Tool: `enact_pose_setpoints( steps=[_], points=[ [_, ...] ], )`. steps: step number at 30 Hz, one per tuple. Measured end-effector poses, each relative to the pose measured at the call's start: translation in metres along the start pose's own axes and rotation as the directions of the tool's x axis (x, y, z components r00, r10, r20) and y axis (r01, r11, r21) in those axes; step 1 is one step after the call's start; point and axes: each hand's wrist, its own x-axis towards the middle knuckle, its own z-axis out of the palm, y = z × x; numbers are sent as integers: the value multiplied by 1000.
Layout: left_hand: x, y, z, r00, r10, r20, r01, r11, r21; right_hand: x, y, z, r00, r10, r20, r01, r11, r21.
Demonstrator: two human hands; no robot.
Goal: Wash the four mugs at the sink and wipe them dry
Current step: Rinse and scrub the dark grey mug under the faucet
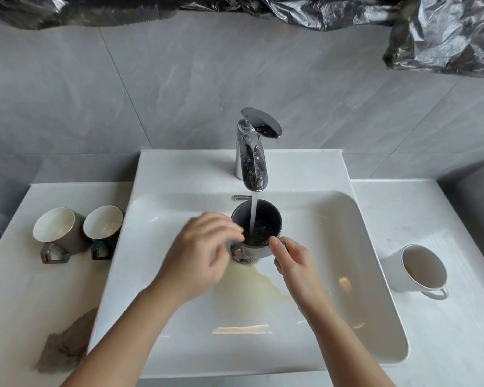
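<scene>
Risks first. The water stream [254, 216] drops straight into the dark mug [271, 219], held upright under the tap [253, 163] at the far middle of the sink [369, 236]. If it fills past the rim or the mug tips, spray could clear the basin edge onto the counter [444, 331].

The right hand [289, 261] carries it alone, grip pinching the near-right rim w/ thumb on top and fingers round the side; handle hidden. Wet glaze + one-hand hold = slip risk. A drop would hit the metal drain [239, 254] just below and could chip.

The left hand [204, 252] is at the mug's left rim, blurred, fingers loosely bent, grip spread and holding nothing I can make out. Touching or not: can't tell.

Containers:
- Dark mug: bubbling water at the bottom, level unclear.
- Basin: a yellowish puddle [246, 286] just near of the drain, trailing to the near right.
- Left counter: brown mug [58, 230] and teal mug [103, 222] side by side, white insides, look empty.
- Right counter: white mug [419, 268] w/ yellow-orange residue inside, so prob. unwashed.

The cloth [65, 342] lies on the near-left counter, well apart from both hands.
</scene>
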Motion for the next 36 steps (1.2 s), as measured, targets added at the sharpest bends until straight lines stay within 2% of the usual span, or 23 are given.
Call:
enact_pose_setpoints(
  steps=[1,2,4,8,11,12,14,15,16,17,18,19,20,22,24,26,28,30,33,36],
  points=[
    [-6,-6,7,985,79,156,-95,990,103,1,0,0,1000,-12,-2,11,1000,-18],
    [-8,-9,14,952,86,294,-146,971,188,1,0,0,1000,-26,-3,26,999,-44],
    [-2,-11,26,888,12,460,-175,933,314,0,1,2,999,-44,4,45,994,-101],
    [21,-14,42,783,-90,615,-214,890,402,-1,2,9,998,-46,43,51,992,-118],
    [33,-1,44,608,-300,736,-111,885,452,1,2,7,997,-50,54,56,992,-114],
    [35,4,44,572,-337,748,-55,894,445,2,4,5,997,-47,57,53,993,-110],
    [35,3,46,591,-333,735,55,925,375,4,8,1,998,-35,46,39,995,-95],
    [33,1,47,613,-321,722,62,930,361,5,11,0,999,-31,41,34,995,-95],
    [31,-2,48,659,-278,699,-3,928,372,7,12,-2,999,-29,38,32,994,-103],
    [29,-9,51,715,-198,670,-134,902,410,8,14,-3,999,-25,36,29,994,-109],
    [27,-14,54,728,-139,672,-274,839,471,10,14,-4,999,-22,35,26,993,-111],
    [26,-16,55,725,-145,673,-329,786,524,12,14,-4,999,-23,33,27,994,-106],
    [26,-18,57,749,-116,652,-347,770,535,14,14,-3,999,-32,18,33,996,-84],
    [26,-18,59,801,-18,598,-338,811,478,19,14,-1,997,-41,-72,42,999,10],
    [25,-13,58,852,57,520,-318,845,429,21,14,1,991,49,-128,-28,986,162],
    [20,-8,61,904,125,409,-296,873,388,23,16,3,987,158,-8,-145,926,347],
    [17,-7,65,935,128,330,-243,909,338,25,14,3,976,179,125,-218,837,502],
    [15,-13,69,946,93,311,-207,912,355,29,13,2,976,155,152,-211,844,494],
    [14,-22,69,914,48,403,-253,843,475,32,14,3,979,158,129,-199,886,419],
    [19,-23,65,873,12,488,-277,835,475,34,13,5,982,154,110,-186,895,405]
  ],
)
